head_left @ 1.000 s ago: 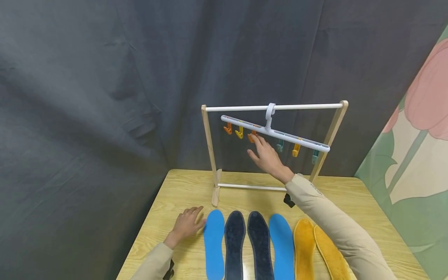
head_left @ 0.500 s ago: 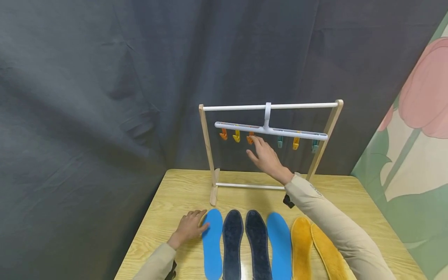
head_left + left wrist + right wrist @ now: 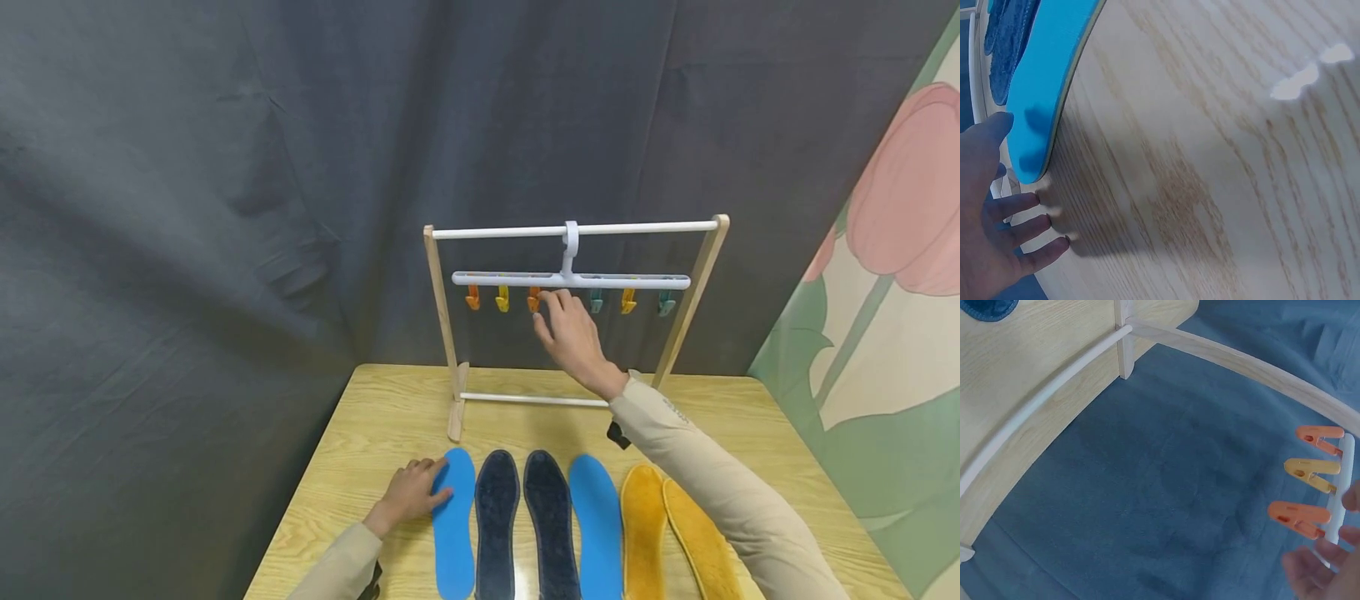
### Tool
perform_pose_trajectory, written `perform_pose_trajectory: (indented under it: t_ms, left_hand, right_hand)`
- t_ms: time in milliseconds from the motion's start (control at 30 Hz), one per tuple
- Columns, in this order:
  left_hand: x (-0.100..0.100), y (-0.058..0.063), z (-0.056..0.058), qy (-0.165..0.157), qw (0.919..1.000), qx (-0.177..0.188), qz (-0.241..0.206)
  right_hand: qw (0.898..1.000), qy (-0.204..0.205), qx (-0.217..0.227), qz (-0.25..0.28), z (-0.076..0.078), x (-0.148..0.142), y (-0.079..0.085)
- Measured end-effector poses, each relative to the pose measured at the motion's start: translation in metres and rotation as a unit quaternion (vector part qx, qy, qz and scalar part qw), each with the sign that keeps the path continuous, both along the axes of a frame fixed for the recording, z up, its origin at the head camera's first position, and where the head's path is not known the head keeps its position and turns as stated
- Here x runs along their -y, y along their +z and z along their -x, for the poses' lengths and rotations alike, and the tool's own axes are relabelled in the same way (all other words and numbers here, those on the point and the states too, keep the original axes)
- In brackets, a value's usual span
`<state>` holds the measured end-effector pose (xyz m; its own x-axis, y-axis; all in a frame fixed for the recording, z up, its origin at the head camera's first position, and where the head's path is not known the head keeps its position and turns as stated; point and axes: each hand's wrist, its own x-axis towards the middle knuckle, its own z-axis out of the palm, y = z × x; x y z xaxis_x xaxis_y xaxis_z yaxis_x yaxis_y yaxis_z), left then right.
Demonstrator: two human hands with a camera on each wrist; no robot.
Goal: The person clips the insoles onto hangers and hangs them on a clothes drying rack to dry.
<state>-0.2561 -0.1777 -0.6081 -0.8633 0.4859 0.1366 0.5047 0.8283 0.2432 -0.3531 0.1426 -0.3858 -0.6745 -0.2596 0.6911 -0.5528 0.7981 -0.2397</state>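
Note:
My left hand [image 3: 411, 492] is at the far end of the leftmost blue insole [image 3: 453, 533], its thumb over the edge. In the left wrist view the fingers spread around that rounded end without gripping it. Raised beside the white clip hanger [image 3: 510, 279], my right hand [image 3: 576, 337] has loosely bent fingers near an orange clip [image 3: 534, 300]. In the right wrist view a gap separates the hand [image 3: 1329, 569] from the orange clip [image 3: 1300, 515]. The hanger hangs roughly level with several coloured clips below it, none holding anything.
A wooden rack [image 3: 442, 308] with a white top rod [image 3: 495, 233] stands at the table's back. Right of the left blue insole lie two dark insoles [image 3: 497, 517], another blue one [image 3: 596, 525] and two yellow ones [image 3: 643, 533]. A grey curtain [image 3: 225, 208] hangs behind.
The hanger has swung from a steep tilt to nearly level. My left hand has shifted right, bringing its thumb onto the blue insole. My right hand has hardly moved.

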Motion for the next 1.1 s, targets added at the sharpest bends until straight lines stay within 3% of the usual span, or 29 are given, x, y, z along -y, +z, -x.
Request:
perform_pose_trajectory:
  t_ms: [133,267,433,800,1100]
  left_hand:
    - [-0.001,-0.002,-0.001,0.003,1.0,-0.002,0.007]
    - [-0.003,-0.004,-0.001,0.003,0.9998,-0.014,0.014]
    - [-0.004,-0.007,-0.001,0.005,0.9996,-0.019,0.02]
    - [-0.008,-0.009,0.0,0.013,0.9987,-0.03,0.038]
    - [-0.014,-0.009,0.001,0.024,0.999,0.003,0.038]
  right_hand:
    - [0.997,0.034,-0.076,0.007,-0.004,0.009,0.001]
    - [0.991,0.086,-0.102,0.002,-0.01,0.023,0.001]
    - [0.989,0.11,-0.09,-0.027,-0.016,0.041,0.0]
    - [0.995,0.076,-0.008,-0.062,-0.017,0.064,-0.001]
    - [0.995,0.075,0.017,-0.068,-0.014,0.069,-0.005]
